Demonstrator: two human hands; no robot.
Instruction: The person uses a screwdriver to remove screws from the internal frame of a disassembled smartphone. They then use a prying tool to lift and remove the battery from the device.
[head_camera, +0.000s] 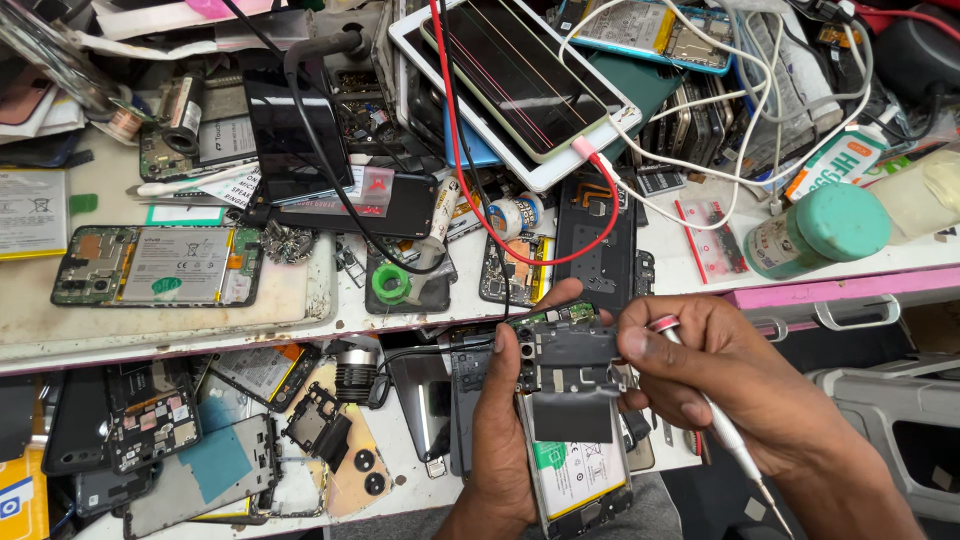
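My left hand (505, 420) grips an opened phone (570, 420) from its left side, back cover off, showing a white battery, a dark shield plate and a green circuit board at the top. My right hand (725, 385) holds a slim silver screwdriver (715, 415) with a red band at its cap; the fingers rest against the phone's right edge near the top. The tool's tip is hidden behind my fingers.
The white bench (300, 300) is crowded with phone parts: an open phone with battery (160, 265), a black phone (295, 135), a white tablet with lined screen (520, 80), red and white cables, a green-capped bottle (815, 230). A lower shelf (400, 465) holds more boards and frames.
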